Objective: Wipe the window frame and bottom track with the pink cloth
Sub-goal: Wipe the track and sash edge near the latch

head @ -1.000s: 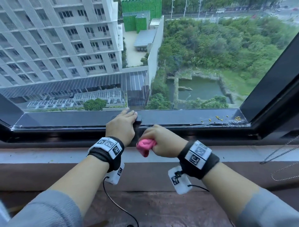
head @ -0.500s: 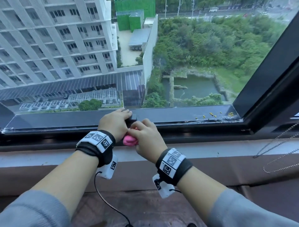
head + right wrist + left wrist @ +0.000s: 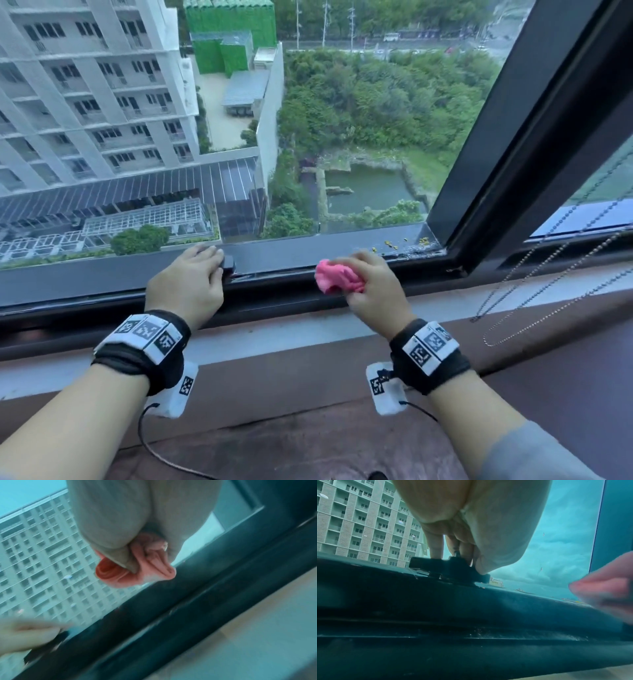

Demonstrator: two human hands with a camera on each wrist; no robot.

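The bunched pink cloth [image 3: 337,280] [image 3: 137,569] is gripped in my right hand [image 3: 368,284], low on the dark window frame [image 3: 102,281] above the bottom track [image 3: 291,301]. My left hand [image 3: 191,277] rests on the frame to the left. Its fingers [image 3: 436,547] curl over the black window handle [image 3: 228,265] [image 3: 447,568]. The cloth also shows blurred at the right edge of the left wrist view [image 3: 607,592]. Grit lies in the bottom track [image 3: 522,635].
Yellow crumbs [image 3: 394,244] and dust lie on the frame's right corner. A dark upright frame post [image 3: 513,130] rises at the right. Bead chains [image 3: 548,281] hang over the brown sill [image 3: 308,394]. White ledge strip [image 3: 274,337] runs beneath the track.
My right hand has carried the pink cloth rightwards along the frame, away from the left hand. The left hand stays on the handle. The view has shifted slightly.
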